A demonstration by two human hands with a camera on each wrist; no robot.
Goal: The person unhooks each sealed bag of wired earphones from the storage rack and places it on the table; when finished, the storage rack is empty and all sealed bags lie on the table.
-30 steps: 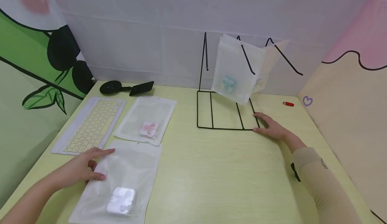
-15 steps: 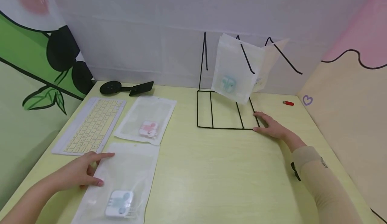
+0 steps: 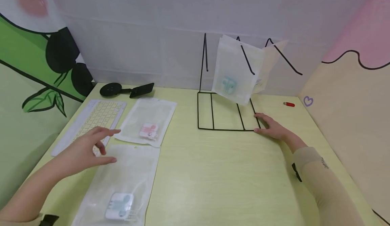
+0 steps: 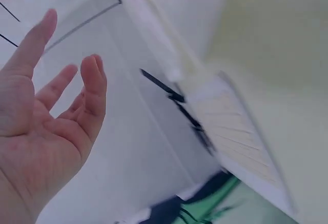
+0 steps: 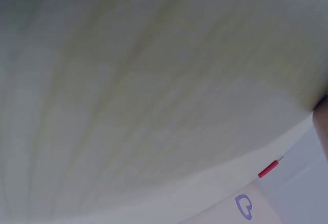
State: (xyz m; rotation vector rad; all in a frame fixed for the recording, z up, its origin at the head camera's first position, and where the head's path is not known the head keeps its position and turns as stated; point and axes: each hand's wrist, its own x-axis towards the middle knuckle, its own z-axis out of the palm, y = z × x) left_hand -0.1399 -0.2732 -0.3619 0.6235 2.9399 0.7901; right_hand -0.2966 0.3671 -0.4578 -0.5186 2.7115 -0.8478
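Loading seemingly being prepared: hooked black wire rack (image 3: 226, 129), two o'clock, steadied by spread right hand (image 3: 272, 128); parted left hand (image 3: 86, 151) held near flat white plastic packet (image 3: 128, 171), seven o'clock; pinch probably required.

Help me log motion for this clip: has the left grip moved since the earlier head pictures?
Yes. Against the keyboard, the left grip has moved up the head view and now covers part of the keyboard's near end.
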